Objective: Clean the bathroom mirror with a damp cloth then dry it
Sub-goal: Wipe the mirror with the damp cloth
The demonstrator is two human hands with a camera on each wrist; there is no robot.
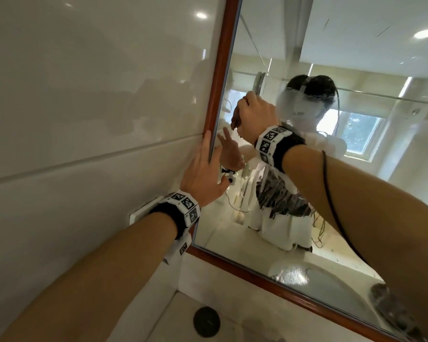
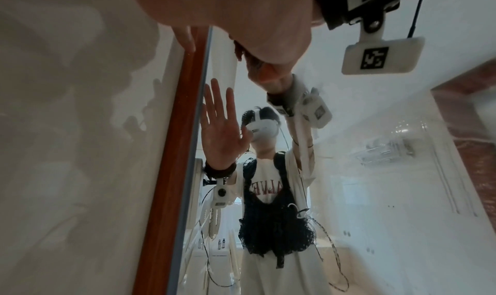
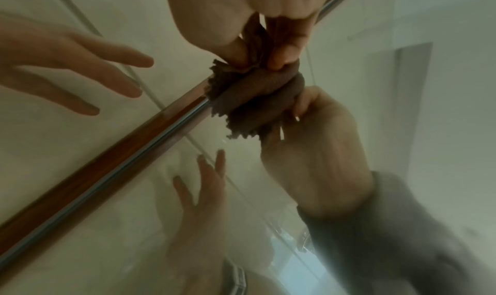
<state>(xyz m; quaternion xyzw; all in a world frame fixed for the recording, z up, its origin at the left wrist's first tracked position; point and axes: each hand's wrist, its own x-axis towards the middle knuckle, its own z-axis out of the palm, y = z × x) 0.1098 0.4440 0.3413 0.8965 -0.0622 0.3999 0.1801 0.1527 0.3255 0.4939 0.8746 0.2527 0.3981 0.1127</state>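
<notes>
The mirror [image 1: 393, 58] has a brown wooden frame [image 1: 220, 70] and hangs on a tiled wall. My right hand [image 1: 255, 114] grips a bunched brown cloth [image 1: 234, 120] and presses it on the glass near the left edge. In the right wrist view the fingers [image 3: 236, 47] pinch the cloth [image 3: 241, 87] right beside the frame [image 3: 107, 157]. My left hand [image 1: 203, 169] is open and lower down, with straight fingers lying on the frame's left edge. In the left wrist view one fingertip of the left hand [image 2: 185, 38] touches the frame [image 2: 171, 151]. Hazy smears [image 1: 297, 102] show on the glass.
A glossy tiled wall [image 1: 84, 95] runs left of the mirror, with a white wall plate [image 1: 136, 214] under my left wrist. Below is a pale sink [image 1: 173, 304] with a dark drain [image 1: 206, 322]. The mirror's bottom frame [image 1: 294, 298] runs just above the sink.
</notes>
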